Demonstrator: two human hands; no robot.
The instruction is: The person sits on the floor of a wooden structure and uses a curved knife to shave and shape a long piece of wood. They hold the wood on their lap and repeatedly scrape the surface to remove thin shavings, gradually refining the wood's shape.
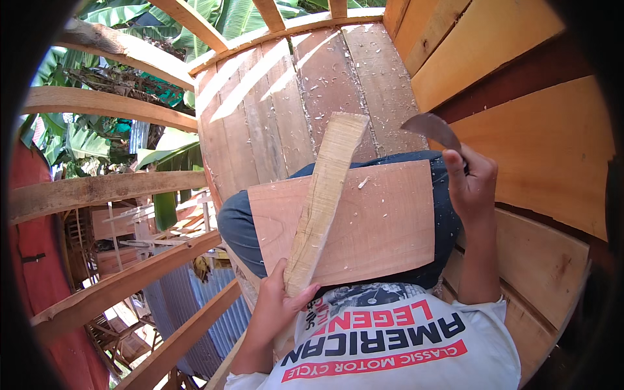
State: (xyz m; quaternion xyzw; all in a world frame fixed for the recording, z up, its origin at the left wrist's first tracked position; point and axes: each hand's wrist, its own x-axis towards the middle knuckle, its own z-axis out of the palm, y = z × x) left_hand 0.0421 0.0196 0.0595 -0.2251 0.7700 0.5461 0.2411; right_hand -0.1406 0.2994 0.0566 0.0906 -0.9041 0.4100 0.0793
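Note:
My left hand is closed around the near end of a pale wooden bar, which slants up and away from me. Beneath the bar, a flat reddish board rests across my lap, with a few wood shavings on it. My right hand, raised at the right of the board, grips a knife with a curved dark blade. The blade points left, apart from the bar's far end. The knife's handle is mostly hidden in my fist.
I sit on a plank floor strewn with shavings. To the right rises a plank wall. On the left, wooden rails form an open railing, with banana leaves and corrugated metal sheets beyond.

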